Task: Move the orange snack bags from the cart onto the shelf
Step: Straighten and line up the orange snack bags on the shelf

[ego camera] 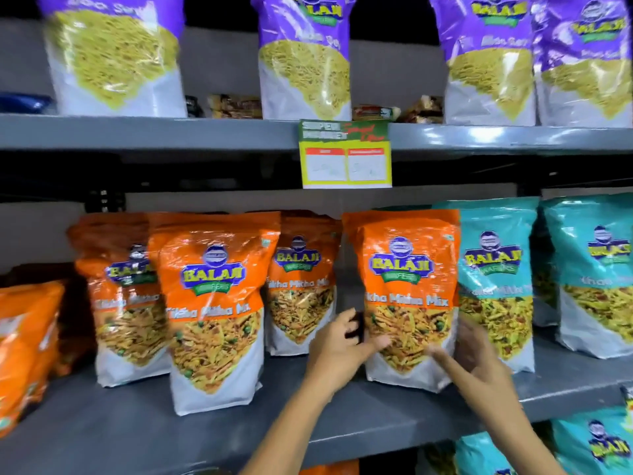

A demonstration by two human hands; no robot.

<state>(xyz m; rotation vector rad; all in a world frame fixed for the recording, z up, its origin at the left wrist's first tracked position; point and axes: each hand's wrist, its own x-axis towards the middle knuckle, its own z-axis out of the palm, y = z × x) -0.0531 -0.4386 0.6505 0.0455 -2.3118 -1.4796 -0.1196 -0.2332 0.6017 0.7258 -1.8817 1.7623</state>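
An orange snack bag [409,289] stands upright on the grey middle shelf [137,426], right of centre. My left hand [339,344] is at its lower left edge, fingers spread, thumb touching the front. My right hand [476,354] is at its lower right edge, fingers apart and blurred. Neither hand closes around the bag. Three more orange bags stand to the left: a front one [214,313], one behind it on the left [120,296] and one behind it on the right [303,289]. The cart is out of view.
Teal snack bags [496,279] stand right next to the orange bag. Purple bags [305,56] fill the upper shelf, and a yellow price tag [346,156] hangs from its edge. Another orange bag [24,351] shows at the far left. More teal bags [596,443] sit below.
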